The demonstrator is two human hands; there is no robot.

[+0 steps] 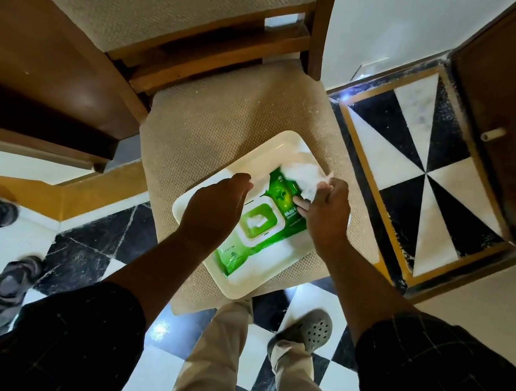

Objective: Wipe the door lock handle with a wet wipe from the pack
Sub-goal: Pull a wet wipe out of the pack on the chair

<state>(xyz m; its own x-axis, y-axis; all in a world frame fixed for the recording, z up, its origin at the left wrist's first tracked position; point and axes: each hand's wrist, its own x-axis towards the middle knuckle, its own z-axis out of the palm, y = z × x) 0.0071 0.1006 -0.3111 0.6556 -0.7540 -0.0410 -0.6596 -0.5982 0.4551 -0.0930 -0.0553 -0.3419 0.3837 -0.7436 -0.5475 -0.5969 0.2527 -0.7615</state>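
A green wet wipe pack [271,220] lies in a white tray [255,159] on a chair seat. Its flap stands open and a white wipe shows in the opening [256,222]. My right hand [326,214] rests on the pack's far end and pinches a white wet wipe [310,177] that it holds just above the pack. My left hand [215,209] hovers over the pack's left edge with its fingers curled and nothing in it. The door lock handle is not in view.
The cushioned chair seat [213,124] has a wooden back frame [223,46] behind it. A brown wooden door [515,124] stands at the right. Another person's shoes [9,280] stand on the checkered floor at the left. My own legs and sandal [311,330] are below.
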